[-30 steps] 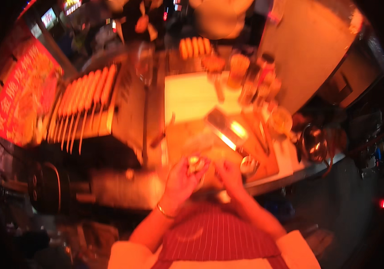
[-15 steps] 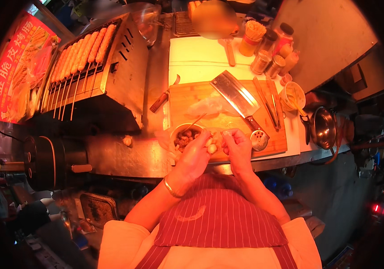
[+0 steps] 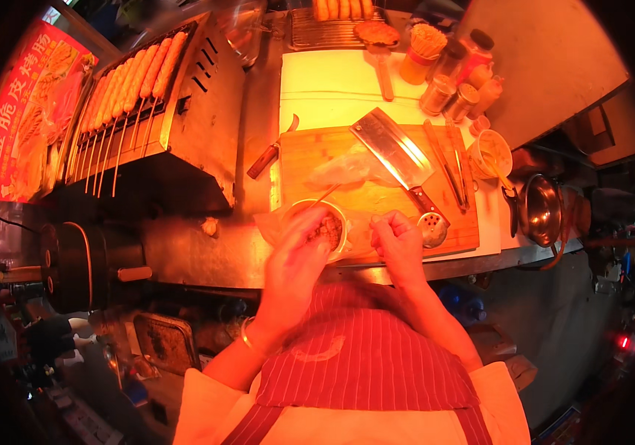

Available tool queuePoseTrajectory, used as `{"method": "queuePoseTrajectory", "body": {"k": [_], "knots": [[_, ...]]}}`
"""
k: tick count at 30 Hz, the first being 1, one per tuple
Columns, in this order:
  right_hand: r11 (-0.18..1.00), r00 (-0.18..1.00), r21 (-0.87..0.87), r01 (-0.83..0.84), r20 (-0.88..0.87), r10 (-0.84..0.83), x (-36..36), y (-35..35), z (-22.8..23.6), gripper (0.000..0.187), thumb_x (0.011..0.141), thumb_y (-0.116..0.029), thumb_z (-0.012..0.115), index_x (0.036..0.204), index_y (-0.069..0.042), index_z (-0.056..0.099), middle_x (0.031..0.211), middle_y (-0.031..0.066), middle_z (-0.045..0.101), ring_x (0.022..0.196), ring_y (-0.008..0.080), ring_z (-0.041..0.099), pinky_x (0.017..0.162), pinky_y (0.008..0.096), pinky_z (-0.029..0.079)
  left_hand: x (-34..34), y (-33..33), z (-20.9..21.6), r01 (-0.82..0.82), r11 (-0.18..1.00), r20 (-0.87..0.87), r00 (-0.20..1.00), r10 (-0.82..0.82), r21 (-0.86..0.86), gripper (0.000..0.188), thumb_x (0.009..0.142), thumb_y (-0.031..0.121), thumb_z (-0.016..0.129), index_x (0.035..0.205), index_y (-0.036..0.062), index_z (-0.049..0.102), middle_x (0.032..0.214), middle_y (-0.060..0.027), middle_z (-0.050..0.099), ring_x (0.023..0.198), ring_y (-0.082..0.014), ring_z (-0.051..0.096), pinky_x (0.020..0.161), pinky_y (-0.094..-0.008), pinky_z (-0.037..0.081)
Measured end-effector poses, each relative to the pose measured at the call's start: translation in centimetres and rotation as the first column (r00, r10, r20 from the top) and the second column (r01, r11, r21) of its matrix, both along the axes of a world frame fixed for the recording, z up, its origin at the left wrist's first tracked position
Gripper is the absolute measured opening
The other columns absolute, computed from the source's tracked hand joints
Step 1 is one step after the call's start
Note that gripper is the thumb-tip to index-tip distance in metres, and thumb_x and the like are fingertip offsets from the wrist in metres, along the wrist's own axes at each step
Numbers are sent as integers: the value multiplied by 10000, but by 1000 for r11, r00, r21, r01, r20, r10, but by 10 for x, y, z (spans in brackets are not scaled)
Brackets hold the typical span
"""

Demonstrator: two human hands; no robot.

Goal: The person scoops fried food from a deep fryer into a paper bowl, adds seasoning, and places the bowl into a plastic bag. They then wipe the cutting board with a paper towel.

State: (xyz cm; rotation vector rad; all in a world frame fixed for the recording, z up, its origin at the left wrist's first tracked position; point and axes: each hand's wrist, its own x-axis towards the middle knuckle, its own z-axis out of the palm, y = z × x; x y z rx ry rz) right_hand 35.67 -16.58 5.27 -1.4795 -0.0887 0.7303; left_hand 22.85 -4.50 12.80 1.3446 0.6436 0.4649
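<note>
My left hand (image 3: 297, 256), blurred by motion, is over a white bowl (image 3: 345, 227) of small brown pieces with a thin stick (image 3: 326, 194) leaning in it. Its fingers cover part of the bowl, and what they hold does not show. To the right, my right hand (image 3: 400, 245) has its thumb and fingers pinched together above the near edge of the wooden cutting board (image 3: 299, 159); anything in the pinch is hidden. Close by it lies a round perforated metal piece (image 3: 432, 230). A cleaver (image 3: 395, 148) and a crumpled clear plastic bag (image 3: 343, 170) rest on the board.
Skewered sausages (image 3: 139, 74) line a metal grill (image 3: 199, 111) at left. Tongs (image 3: 447, 167) lie on the board's right side. Beyond are a tub with a brush (image 3: 489, 154), seasoning jars (image 3: 462, 100) and a cup of sticks (image 3: 425, 48). A small curved knife (image 3: 265, 158) lies left of the board.
My left hand has moved left, away from my right hand and over the bowl. The pale garlic-like cloves seen between the hands no longer show. My right hand stays pinched in about the same place.
</note>
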Motion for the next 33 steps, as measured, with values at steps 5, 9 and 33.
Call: {"method": "queuePoseTrajectory", "body": {"k": [5,9,33], "knots": [[994,993,46,-103,-55,106,-4,11,11,148,916,-162,589,807,-63,600,669,-3,578,564,30,458,509,170,346,-15,31,-14,45,519,-298,859,416,854,525,824,106,653,1303,9,463,1118,-110,536,1046,-184,523,880,-328,433],[953,966,172,-251,-22,258,-21,38,14,146,927,-163,580,918,-31,642,781,24,629,681,62,551,632,183,427,-25,38,-50,-172,839,-190,932,308,517,514,841,-1,575,1330,2,418,852,-38,570,812,-102,542,765,-244,447],[772,481,-299,-561,641,598,14,72,140,572,795,-76,606,1326,-47,394,891,202,648,860,364,632,764,415,488,21,81,48,471,862,-5,877,-480,-185,644,880,30,514,1444,53,203,865,-45,596,727,-84,545,660,-249,451]]}}
